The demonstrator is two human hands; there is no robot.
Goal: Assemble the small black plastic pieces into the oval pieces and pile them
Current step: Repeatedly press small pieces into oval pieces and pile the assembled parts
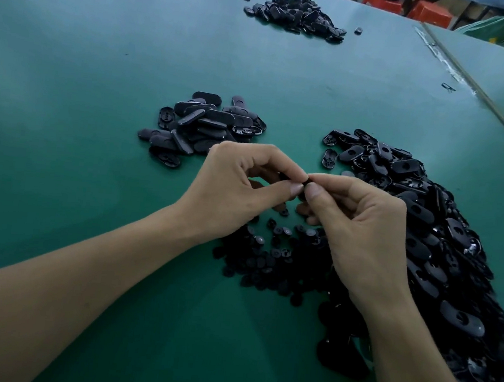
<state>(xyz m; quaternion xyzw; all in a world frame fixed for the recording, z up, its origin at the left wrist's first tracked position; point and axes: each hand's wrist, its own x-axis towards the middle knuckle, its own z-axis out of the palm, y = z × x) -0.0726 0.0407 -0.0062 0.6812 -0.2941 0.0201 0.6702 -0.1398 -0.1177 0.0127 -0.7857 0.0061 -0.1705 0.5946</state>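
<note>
I see left hand [239, 186] and right hand [361, 229] both pinching black piece [304, 187] at fingertips — likely oval plus insert, mostly hidden. For drop, finished pile [201, 127] lies forward-left, nearer left hand.

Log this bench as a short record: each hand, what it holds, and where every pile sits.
left hand: pinches a black piece, mostly hidden
right hand: pinches the same piece
small round pieces: heap under the hands
holed oval pieces: big heap at right
nearer oval pile: beyond the left hand
far pile: far across the green table
</note>
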